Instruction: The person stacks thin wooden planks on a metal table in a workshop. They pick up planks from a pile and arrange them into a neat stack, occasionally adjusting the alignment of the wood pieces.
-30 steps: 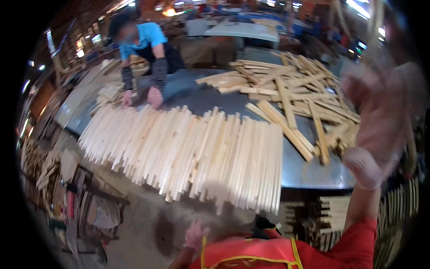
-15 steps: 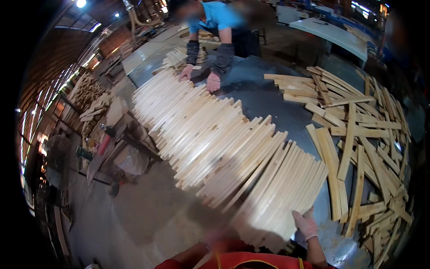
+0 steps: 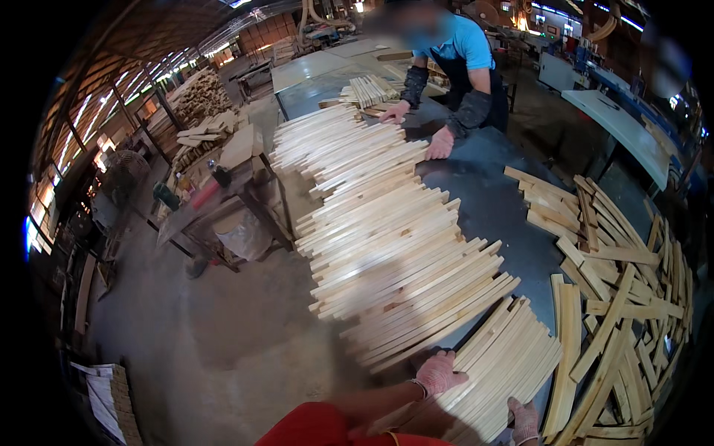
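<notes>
A near bundle of pale wooden strips (image 3: 513, 355) lies side by side on the dark metal table (image 3: 513, 167). My left hand (image 3: 440, 373), in a pinkish glove, is closed over the left ends of these strips. At their right ends, close to the lower edge, my gloved right hand (image 3: 524, 420) grips the edge with its thumb on top; part of it is cut off by the picture's edge. Beyond a narrow gap, a long row of similar wooden strips (image 3: 387, 253) runs away from me, with uneven ends.
A co-worker in a blue shirt (image 3: 474, 48) leans over the far end, both gloved hands (image 3: 440, 143) at the row. Loose wooden pieces (image 3: 617, 297) pile up on the right. A cluttered wooden bench (image 3: 223, 204) stands left of the table. A pale table (image 3: 621, 134) is at far right.
My left hand has come into clear view onto the near strips' left ends. My right hand stays at their right ends. The view has turned left; the co-worker still leans over the row.
</notes>
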Tool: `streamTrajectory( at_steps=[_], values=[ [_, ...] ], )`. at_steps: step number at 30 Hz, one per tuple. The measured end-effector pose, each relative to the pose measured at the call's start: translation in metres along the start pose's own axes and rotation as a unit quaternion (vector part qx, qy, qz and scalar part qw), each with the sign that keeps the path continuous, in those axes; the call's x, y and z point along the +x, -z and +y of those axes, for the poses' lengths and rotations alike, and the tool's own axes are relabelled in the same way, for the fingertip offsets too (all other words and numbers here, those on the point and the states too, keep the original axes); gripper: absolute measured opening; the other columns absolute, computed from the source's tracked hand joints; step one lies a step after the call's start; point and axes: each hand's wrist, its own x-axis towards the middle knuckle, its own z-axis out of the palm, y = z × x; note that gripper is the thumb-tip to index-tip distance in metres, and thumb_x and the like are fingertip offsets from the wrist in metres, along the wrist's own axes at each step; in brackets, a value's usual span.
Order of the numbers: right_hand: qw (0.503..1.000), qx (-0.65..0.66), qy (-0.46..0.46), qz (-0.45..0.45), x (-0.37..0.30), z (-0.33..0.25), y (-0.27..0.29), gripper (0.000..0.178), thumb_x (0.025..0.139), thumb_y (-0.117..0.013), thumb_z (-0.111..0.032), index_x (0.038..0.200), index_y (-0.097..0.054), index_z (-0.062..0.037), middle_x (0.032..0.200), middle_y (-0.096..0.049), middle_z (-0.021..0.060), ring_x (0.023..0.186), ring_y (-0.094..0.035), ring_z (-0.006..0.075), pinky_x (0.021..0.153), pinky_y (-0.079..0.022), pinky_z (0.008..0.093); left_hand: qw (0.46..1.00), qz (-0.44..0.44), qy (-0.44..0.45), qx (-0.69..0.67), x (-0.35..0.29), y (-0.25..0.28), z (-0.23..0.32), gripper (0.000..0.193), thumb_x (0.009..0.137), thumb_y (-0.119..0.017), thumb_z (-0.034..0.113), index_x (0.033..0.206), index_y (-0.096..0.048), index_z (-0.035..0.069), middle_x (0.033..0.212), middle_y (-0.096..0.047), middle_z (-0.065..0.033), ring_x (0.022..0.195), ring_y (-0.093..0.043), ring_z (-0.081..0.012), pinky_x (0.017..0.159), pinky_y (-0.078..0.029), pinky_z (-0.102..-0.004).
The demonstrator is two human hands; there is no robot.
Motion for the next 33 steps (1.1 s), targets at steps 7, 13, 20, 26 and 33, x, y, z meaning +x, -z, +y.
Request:
streamTrajectory(
  at_steps=[7, 13, 20, 26, 33],
  values=[
    [0.992, 0.124, 0.005, 0.025, 0.0, -0.051, -0.057, 0.078, 0.09, -0.083, -0.02, 0.156, -0.047, 0.0026, 0.14, -0.067, 0.0172, 0.124, -0.067, 0.0333, 0.107, -0.054, 0.0418, 0.995, -0.007, -0.099, -0.001, 0.027, 0.103, 0.013, 0.069, 0.093, -0.07, 0.05, 0.134, -0.055, -0.004, 0.127, -0.062, -0.0265, 0.123, -0.064, -0.0419, 0.104, -0.054, -0.0483],
    [0.997, 0.076, 0.029, 0.019, 0.017, -0.163, -0.193, 0.057, 0.093, -0.076, -0.025, 0.138, -0.059, 0.0057, 0.117, -0.072, 0.0123, 0.096, -0.069, 0.0246, 0.083, -0.058, 0.0385, 0.99, 0.018, -0.116, 0.08, 0.074, 0.284, -0.019, 0.077, 0.093, -0.068, 0.052, 0.141, -0.058, -0.007, 0.131, -0.067, -0.032, 0.121, -0.067, -0.0433, 0.109, -0.052, -0.0467],
    [0.988, 0.049, -0.083, -0.123, 0.041, -0.175, -0.353, 0.07, 0.09, -0.086, -0.041, 0.13, -0.053, 0.0058, 0.106, -0.069, 0.0165, 0.082, -0.066, 0.0201, 0.062, -0.055, 0.0347, 0.982, 0.128, -0.114, 0.076, 0.149, 0.342, -0.18, 0.084, 0.095, -0.062, 0.058, 0.158, -0.047, 0.004, 0.128, -0.073, -0.0265, 0.118, -0.07, -0.0435, 0.104, -0.052, -0.0526],
    [0.983, 0.066, -0.023, -0.169, 0.023, -0.174, -0.36, 0.043, 0.098, -0.079, -0.034, 0.116, -0.062, 0.0009, 0.088, -0.065, 0.0053, 0.07, -0.055, 0.0117, 0.058, -0.044, 0.0264, 0.957, 0.217, -0.074, 0.177, 0.14, 0.318, -0.204, 0.053, 0.09, -0.074, 0.044, 0.124, -0.065, 0.005, 0.113, -0.073, -0.0235, 0.103, -0.071, -0.043, 0.094, -0.056, -0.0525],
    [0.99, 0.052, -0.126, 0.016, 0.054, -0.095, -0.274, 0.1, 0.095, -0.078, -0.021, 0.171, -0.016, -0.0015, 0.11, -0.068, 0.0118, 0.083, -0.063, 0.0205, 0.073, -0.054, 0.0347, 0.924, -0.009, -0.34, 0.176, 0.024, 0.219, -0.059, 0.044, 0.082, -0.078, 0.032, 0.111, -0.065, 0.003, 0.117, -0.066, -0.017, 0.118, -0.063, -0.0322, 0.098, -0.052, -0.0489]
  ],
)
